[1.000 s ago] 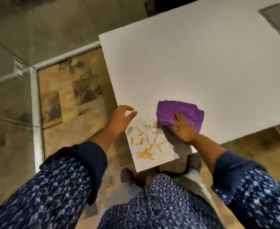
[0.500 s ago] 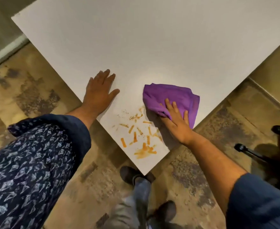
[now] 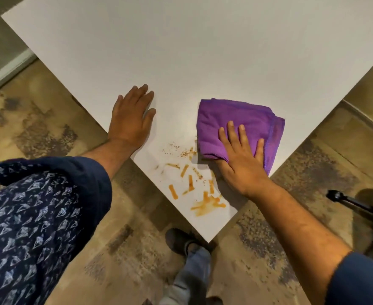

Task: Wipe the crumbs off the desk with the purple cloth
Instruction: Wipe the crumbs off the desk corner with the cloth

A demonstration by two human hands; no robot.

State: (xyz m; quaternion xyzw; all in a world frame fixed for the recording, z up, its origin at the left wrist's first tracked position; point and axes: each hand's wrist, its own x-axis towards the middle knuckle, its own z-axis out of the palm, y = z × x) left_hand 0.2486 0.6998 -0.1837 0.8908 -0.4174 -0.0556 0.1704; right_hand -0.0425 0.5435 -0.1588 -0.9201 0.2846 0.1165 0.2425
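Here I am looking down at a corner of the white surface, the corner pointing toward me. The cloth is lying folded into a thick, soft pad, bright purple with a stitched hem showing along its right side, where the layers are stacking up. Its long axis is running roughly left to right, tilting slightly down toward the right edge of the surface, and its right end is sitting just at that edge.

My right hand is lying flat on the near part of the cloth, fingers spread and pointing away from me, and the thumb is tucking under the near fold, so the hand is pressing and lightly pinching the cloth. My left hand is resting flat and open on the surface near its left edge, holding nothing, fingers pointing away.

The crumbs are lying between the two hands and nearer the corner: orange sticks pointing various ways, fine brown specks just beside the cloth's left edge, and an orange smear closest to the corner. The cloth's near-left corner is sitting just beside the specks.
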